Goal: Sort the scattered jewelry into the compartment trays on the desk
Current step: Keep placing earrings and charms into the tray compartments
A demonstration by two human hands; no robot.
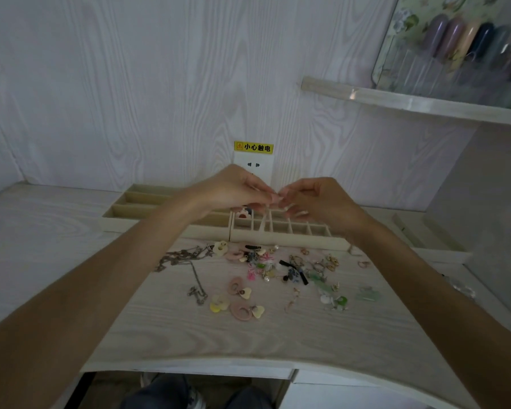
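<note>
Step in hand: you look to be working on one small piece held up over the trays, perhaps separating or straightening it before it goes in.
Left hand [233, 187]: your fingers are curled, tips drawn together at the middle; they seem to pinch something tiny, too small to identify.
Right hand [313, 199]: curled the same way, its tips meeting the left's; whether it grips the same piece, I cannot tell.
Grid tray [289, 228]: small compartments sit right under your hands; one at the left end already holds a red and dark piece [244, 213].
Long tray [148, 202]: just left of the grid tray, touching it, with long slots that would suit chains.
Scattered jewelry [266, 273]: most remains on the desk [165, 329] in front of the trays; the chains [186, 261] lie to the left.
Advice: keep the piece low over the compartment you choose, release only when it is inside the walls, and lift chains singly so they don't tangle.
</note>
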